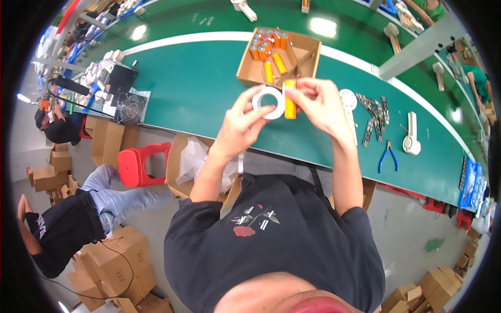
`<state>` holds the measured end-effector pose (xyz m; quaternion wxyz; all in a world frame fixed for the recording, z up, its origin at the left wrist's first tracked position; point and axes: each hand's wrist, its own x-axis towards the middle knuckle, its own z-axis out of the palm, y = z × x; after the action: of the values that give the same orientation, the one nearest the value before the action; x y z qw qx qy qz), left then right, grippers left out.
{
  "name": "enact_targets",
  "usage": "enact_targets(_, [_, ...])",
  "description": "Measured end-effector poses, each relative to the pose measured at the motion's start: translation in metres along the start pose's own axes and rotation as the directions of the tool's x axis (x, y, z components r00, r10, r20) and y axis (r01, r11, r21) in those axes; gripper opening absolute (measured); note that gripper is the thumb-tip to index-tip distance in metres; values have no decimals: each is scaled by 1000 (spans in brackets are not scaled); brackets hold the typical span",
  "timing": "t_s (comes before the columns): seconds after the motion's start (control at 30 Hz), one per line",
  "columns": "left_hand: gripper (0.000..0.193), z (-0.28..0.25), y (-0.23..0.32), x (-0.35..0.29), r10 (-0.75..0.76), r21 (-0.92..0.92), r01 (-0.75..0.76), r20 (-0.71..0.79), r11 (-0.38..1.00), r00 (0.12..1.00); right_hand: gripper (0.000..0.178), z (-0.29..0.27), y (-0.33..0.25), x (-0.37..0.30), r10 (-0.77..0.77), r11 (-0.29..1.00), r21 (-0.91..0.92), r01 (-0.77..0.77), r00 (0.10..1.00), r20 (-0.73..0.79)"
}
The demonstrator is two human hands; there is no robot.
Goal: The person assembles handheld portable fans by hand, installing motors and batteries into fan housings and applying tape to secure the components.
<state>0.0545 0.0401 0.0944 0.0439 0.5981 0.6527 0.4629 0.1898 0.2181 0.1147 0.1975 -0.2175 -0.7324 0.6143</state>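
Observation:
Over the near edge of the green bench, my left hand point(235, 128) grips a white tape roll point(280, 106) by its ring, with the thumb at the hole. Beside it, my right hand point(322, 104) pinches an orange-yellow battery cell point(290, 107) between thumb and fingers, upright in the view. Roll and cell are side by side and nearly touching; whether tape joins them I cannot tell. Just beyond my hands, an open cardboard box point(249, 77) holds several orange cells standing in a group and a couple of yellow ones lying loose.
Right of my hands lie white handheld housings point(412, 133), a pile of metal strips point(373, 117) and blue-handled pliers point(388, 156). A small fan point(129, 108) stands at the bench's left. A red stool point(136, 167), cartons point(117, 255) and a seated person point(68, 224) are on the left.

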Motion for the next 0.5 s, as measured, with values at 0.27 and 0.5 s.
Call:
enact_targets(0.27, [37,13,7,14,-56,16,57,-73,998,996,39,-4,-1,4,-3,997,80,21,975,-220])
enact_targets(0.5, [37,12,10,7,-92,71,94,-38,993,995,38,-2,-3,-3,-41,989,118,84,944,-328])
